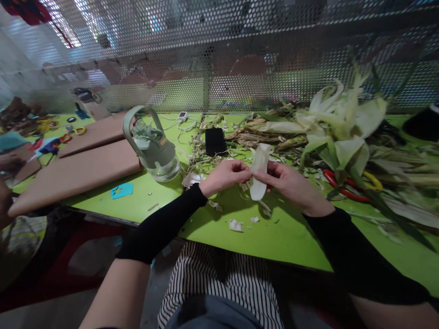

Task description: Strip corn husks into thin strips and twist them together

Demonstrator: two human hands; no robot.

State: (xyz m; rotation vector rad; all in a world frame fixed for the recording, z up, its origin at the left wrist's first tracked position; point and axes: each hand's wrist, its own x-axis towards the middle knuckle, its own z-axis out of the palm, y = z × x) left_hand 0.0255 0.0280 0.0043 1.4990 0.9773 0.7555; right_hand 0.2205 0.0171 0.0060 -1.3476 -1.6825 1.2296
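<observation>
Pale husk strip (261, 157) is mid-frame, just right of centre, roughly upright and lifted in front of the table. Both hands on it: left hand (228, 178) has thumb and fingertips pinched narrow at its left edge; right hand (291, 185) grips it from the right, thumb across the near face, fingers mostly hidden behind. Looks thin and likely to split along the grain, so I'd keep the pinch light, grip both sides at the same height, and work small with the fingertips; a hard sideways tug is the likely way to tear it. Forearms look low and close to the edge, good for steadiness. Surface: bright green table (298, 249), torn white scraps (235, 225) lower centre, black phone (215, 140) above the left hand amid dry fibres, big husk pile (339, 123) centre right to upper right, red scissor handles (358, 198) at its near side, blades not visible. Left of centre: green bottle (156, 155), blue tag (121, 190) with a star, brown padded slab (82, 169). Room: perforated metal screen (144, 73) across the top, dim light, a co-worker's hand (12, 162) blurred at the left edge.
</observation>
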